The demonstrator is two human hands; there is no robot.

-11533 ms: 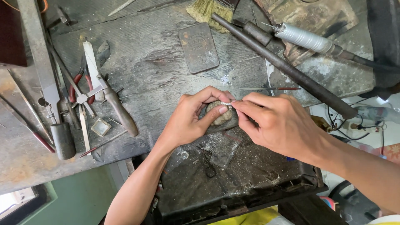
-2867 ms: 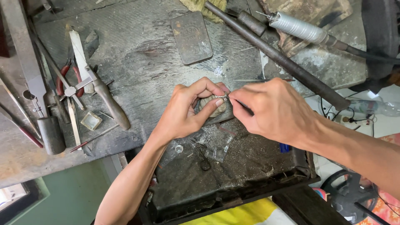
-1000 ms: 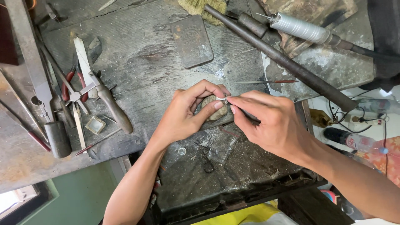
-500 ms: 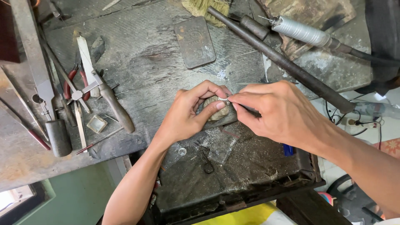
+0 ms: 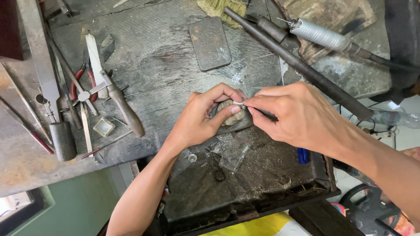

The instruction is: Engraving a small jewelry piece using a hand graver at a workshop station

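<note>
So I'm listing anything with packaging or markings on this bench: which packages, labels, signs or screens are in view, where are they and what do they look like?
Flat metal tin: top centre of the workbench, dark grey rounded rectangle with embossed marking on its lid.
Small clear plastic bag: in the black tray below the left hand and right hand, see-through, crumpled.
No signs or screens show.

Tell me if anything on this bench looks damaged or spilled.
The workbench is scarred and worn, with pale filings scattered in the tray under both hands. Tools lie loosely at left. Nothing looks freshly broken.
</note>
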